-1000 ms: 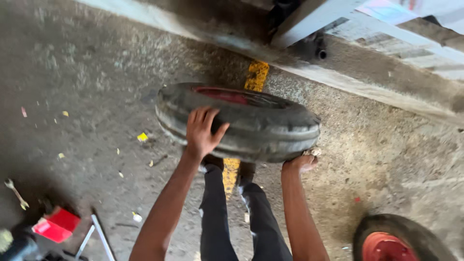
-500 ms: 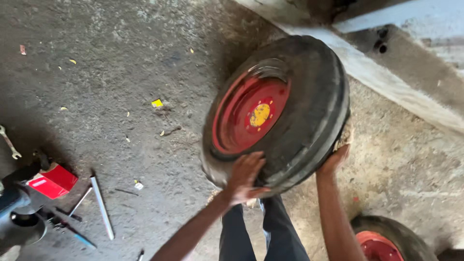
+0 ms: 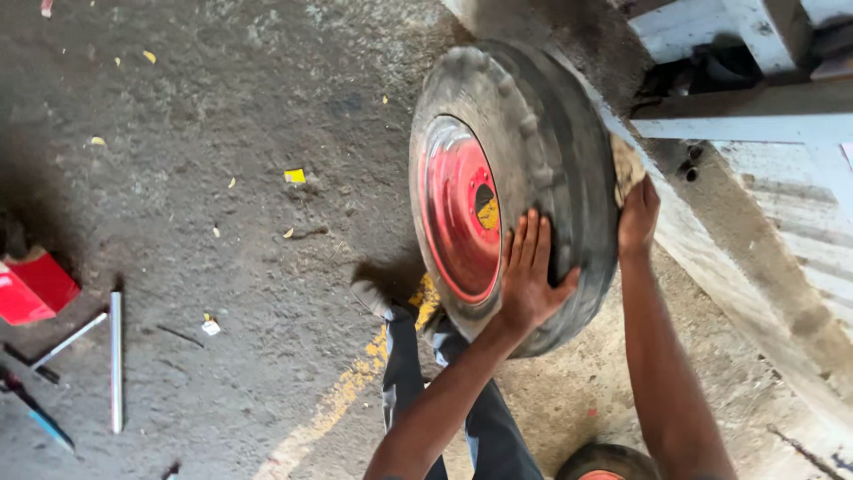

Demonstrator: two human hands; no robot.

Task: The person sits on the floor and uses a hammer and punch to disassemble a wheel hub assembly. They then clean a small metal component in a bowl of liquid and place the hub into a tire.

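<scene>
- Big worn tyre (image 3: 524, 178) on a red rim (image 3: 458, 213) standing upright on its tread, rim face turned left, sitting right of centre above the concrete floor (image 3: 222, 107) — bottom edge hidden behind the arms, so can't tell if it's actually resting on the ground.
- Left hand (image 3: 529, 276) pressing flat against the near sidewall, fingers spread and pointing up, thumb hooked out over the tread; palm on rubber, fingertips reaching close to the rim's edge.
- Right hand (image 3: 637, 218) bracing the far side of the tread, fingers lying together against the rubber — open-palmed push rather than a wrap, though the fingertips are partly hidden behind the tyre.
- Dark trouser legs (image 3: 404, 373) showing under the tyre, with a shoe (image 3: 371, 298) planted just beside its lower left edge.
- Faded yellow painted line (image 3: 355, 382) running along the floor under the legs.
- Top of a second tyre (image 3: 609, 460) with a red centre peeking in at the bottom edge, between the two forearms.
- Pale metal frame (image 3: 755, 133) crossing the upper right, right behind the tyre.
- Over on the far left, well apart: a red box (image 3: 35, 284), a metal rod (image 3: 115, 360) lying flat, a thinner bar (image 3: 67, 340) next to it, plus yellow scraps (image 3: 294, 175) scattered about.
</scene>
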